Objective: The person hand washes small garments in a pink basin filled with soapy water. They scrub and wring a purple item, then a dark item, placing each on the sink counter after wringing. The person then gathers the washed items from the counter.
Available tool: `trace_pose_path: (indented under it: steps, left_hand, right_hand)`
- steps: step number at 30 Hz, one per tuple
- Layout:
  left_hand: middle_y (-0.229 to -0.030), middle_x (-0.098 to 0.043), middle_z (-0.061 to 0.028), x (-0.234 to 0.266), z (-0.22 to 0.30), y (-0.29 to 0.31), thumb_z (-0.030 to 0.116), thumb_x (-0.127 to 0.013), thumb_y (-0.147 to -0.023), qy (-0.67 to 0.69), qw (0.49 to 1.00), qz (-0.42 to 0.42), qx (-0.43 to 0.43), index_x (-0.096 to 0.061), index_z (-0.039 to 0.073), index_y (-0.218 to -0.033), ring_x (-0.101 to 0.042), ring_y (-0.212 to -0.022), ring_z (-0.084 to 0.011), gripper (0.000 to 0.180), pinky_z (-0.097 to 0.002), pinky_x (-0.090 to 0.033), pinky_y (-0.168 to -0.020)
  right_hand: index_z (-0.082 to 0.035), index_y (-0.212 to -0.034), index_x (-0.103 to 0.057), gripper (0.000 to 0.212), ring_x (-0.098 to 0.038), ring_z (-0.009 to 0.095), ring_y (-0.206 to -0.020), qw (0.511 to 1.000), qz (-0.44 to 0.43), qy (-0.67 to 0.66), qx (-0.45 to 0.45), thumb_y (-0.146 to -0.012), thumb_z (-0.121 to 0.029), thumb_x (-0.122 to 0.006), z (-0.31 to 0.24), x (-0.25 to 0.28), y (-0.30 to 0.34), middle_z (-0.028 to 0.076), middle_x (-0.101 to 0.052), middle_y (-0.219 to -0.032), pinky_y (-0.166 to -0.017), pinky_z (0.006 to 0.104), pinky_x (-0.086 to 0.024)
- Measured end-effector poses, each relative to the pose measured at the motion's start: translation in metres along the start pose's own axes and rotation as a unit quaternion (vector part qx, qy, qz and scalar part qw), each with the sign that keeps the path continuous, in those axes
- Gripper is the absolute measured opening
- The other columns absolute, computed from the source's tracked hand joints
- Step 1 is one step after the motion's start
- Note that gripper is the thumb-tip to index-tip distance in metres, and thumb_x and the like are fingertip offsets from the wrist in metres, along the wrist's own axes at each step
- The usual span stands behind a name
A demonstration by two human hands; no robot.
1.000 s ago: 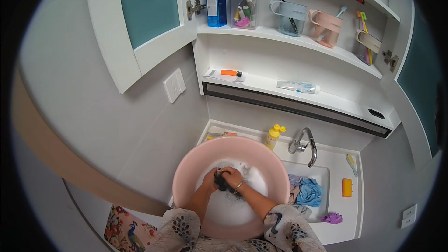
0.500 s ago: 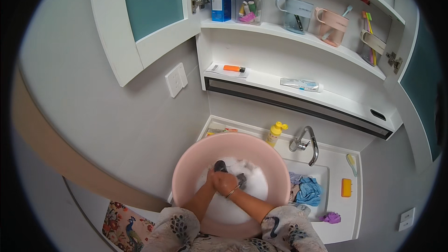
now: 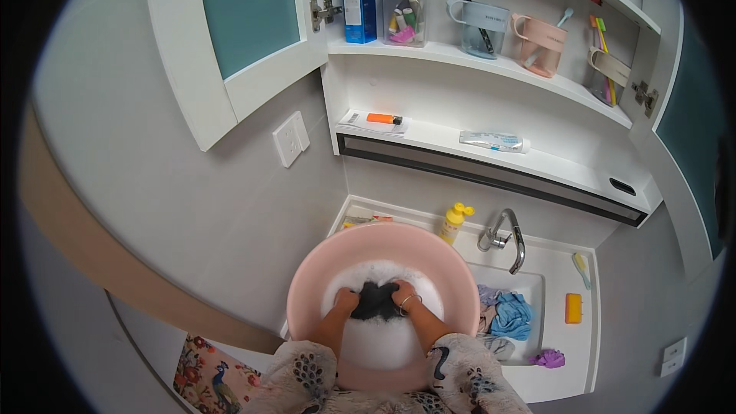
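Note:
A pink basin [image 3: 322, 261] full of white suds [image 3: 376, 345] stands right in front of me. Stretched across the foam is a dark wet cloth [image 3: 377, 301], its exact kind not clear. My left hand [image 3: 347, 300] grips its left end, fingers curled round it. On the other end my right hand [image 3: 404, 293], with a bracelet at the wrist, is closed too. Some fingertips are hidden by the cloth and foam.
Right of the basin, a sink [image 3: 537, 299] holds blue and grey clothes [image 3: 511, 316] below a faucet [image 3: 506, 241]. A yellow bottle [image 3: 455, 222], soap bar [image 3: 573, 309], brush [image 3: 582, 271] and purple scrubber [image 3: 549, 358] sit around it. An open cabinet [image 3: 475, 100] hangs above.
My hands were together, squeezing the bunched dark cloth. Now they are apart, with the cloth spread between them on the suds. The whole view has shifted slightly.

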State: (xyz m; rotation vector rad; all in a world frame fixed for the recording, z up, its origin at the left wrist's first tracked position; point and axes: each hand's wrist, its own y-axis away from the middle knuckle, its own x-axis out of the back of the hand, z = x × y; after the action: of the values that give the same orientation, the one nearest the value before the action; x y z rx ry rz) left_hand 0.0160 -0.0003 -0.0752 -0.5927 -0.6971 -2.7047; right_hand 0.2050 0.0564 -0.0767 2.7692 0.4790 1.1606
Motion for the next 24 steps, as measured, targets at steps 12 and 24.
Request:
trace_pose_path:
  steps: [12,24]
  left_hand:
    - [-0.089,-0.057,-0.0068,0.001,0.103,0.069,0.033,-0.052,-0.084,0.513,0.843,-0.109,0.124,-0.055,0.007,-0.091,-0.055,-0.078,-0.0196,0.028,-0.0334,-0.044,-0.075]
    - [-0.080,-0.056,-0.0070,0.000,0.083,0.057,0.024,-0.052,-0.083,0.501,0.847,-0.131,0.122,-0.055,0.005,-0.087,-0.056,-0.071,-0.0191,0.020,-0.0332,-0.048,-0.067]
  right_hand:
    - [-0.008,-0.078,-0.059,0.028,-0.056,0.037,-0.066,0.968,0.157,-0.013,0.197,-0.085,-0.030,-0.043,-0.114,0.034,0.056,0.016,-0.060,-0.077,-0.062,0.0436,-0.045]
    - [-0.005,-0.078,-0.059,0.034,-0.059,0.034,-0.073,0.976,0.071,0.102,0.179,-0.088,-0.030,-0.038,-0.105,0.037,0.040,0.016,-0.061,-0.071,-0.065,0.0414,-0.047]
